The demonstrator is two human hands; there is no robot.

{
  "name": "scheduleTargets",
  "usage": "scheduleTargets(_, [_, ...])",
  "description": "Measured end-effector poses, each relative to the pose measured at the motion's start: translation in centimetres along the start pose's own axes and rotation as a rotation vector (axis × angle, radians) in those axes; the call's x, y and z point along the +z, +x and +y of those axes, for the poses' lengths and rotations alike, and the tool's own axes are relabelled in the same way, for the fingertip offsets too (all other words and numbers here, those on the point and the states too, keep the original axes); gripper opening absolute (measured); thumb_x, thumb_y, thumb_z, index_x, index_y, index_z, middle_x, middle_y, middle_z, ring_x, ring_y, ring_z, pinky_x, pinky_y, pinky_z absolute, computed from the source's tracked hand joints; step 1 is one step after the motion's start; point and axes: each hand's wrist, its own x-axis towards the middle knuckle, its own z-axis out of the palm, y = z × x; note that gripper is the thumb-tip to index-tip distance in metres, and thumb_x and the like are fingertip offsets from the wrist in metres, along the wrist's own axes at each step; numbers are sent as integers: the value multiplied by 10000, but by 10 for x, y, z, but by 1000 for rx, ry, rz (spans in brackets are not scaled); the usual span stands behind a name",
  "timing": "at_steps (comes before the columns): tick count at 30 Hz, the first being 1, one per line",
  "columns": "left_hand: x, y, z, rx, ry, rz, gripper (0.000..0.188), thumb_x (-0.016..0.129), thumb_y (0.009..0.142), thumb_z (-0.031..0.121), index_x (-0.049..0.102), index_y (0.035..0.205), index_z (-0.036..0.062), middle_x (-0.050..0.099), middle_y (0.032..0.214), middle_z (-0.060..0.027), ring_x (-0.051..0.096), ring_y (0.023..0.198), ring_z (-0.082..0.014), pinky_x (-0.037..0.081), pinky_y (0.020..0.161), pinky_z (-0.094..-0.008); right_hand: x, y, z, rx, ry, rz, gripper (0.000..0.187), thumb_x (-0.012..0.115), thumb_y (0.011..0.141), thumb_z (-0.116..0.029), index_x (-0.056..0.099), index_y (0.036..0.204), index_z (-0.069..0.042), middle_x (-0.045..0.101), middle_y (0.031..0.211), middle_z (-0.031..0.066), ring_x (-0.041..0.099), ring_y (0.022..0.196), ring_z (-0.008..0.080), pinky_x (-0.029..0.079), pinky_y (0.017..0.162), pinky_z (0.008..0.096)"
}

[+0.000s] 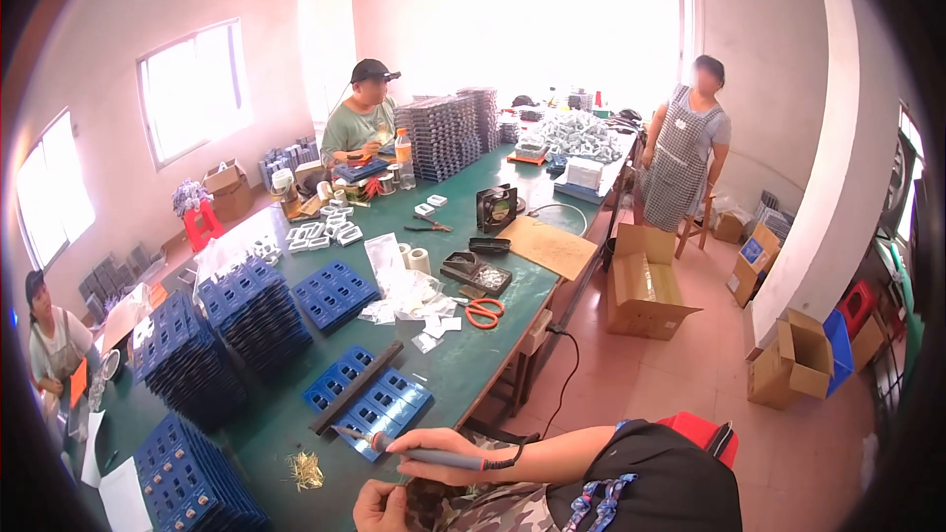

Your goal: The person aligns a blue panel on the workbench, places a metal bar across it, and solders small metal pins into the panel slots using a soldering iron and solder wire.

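Note:
My right hand (pixel 434 451) is closed around the grey handle of a soldering iron (pixel 458 459). The iron's tip points left, over the near end of a blue panel (pixel 399 401) with rows of small cut-outs. A dark bar (pixel 357 386) lies lengthwise across that panel. Close to the lower edge, my left hand (pixel 379 505) is closed with fingers curled; whatever they hold, if anything, is too small to make out. A little pile of thin gold-coloured pins (pixel 305 470) sits on the green table (pixel 463 374) beyond my left hand.
Stacked blue panels (pixel 187 360) fill the table's left side. Orange-handled scissors (pixel 483 312), a fan (pixel 496 207), plastic bags (pixel 399 286) and a wooden board (pixel 548 246) lie farther off. Co-workers are across the table, at far left and standing right. Open cartons (pixel 645 296) stand on the floor.

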Motion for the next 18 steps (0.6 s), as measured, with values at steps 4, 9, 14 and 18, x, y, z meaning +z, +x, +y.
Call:
scheduleTargets(4, [-5, -1, 16, 0, -4, 10, 49, 585, 948, 56, 602, 947, 9, 554, 824, 2, 487, 761, -76, 424, 687, -231, -11, 3, 17, 157, 140, 58, 315, 617, 924, -12, 570, 1229, -76, 606, 884, -7, 531, 812, 46, 458, 719, 226])
scheduleTargets(9, [-13, 1, -8, -10, 124, 109, 107, 586, 948, 53, 628, 1038, 13, 578, 867, -3, 509, 783, -91, 437, 719, -232, -31, -1, 27, 173, 179, 86, 290, 632, 911, -18, 594, 1194, -68, 652, 940, 22, 545, 803, 58, 472, 722, 248])
scheduleTargets(14, [-7, 22, -9, -14, 234, 247, 77, 622, 867, -4, 628, 943, 0, 584, 794, -47, 543, 681, -96, 440, 603, -239, -79, 5, 34, 126, -47, 168, 308, 707, 842, -89, 629, 1138, -56, 659, 1074, 89, 615, 1012, 165, 487, 887, 323])
scheduleTargets(18, [-6, 50, 0, 78, 351, 228, 97, 641, 856, 1, 651, 951, 15, 576, 828, -44, 534, 704, -107, 422, 620, -238, -126, -8, 51, 242, 193, 298, 321, 605, 870, -6, 544, 1184, -37, 657, 974, 92, 628, 860, 140, 517, 773, 300])
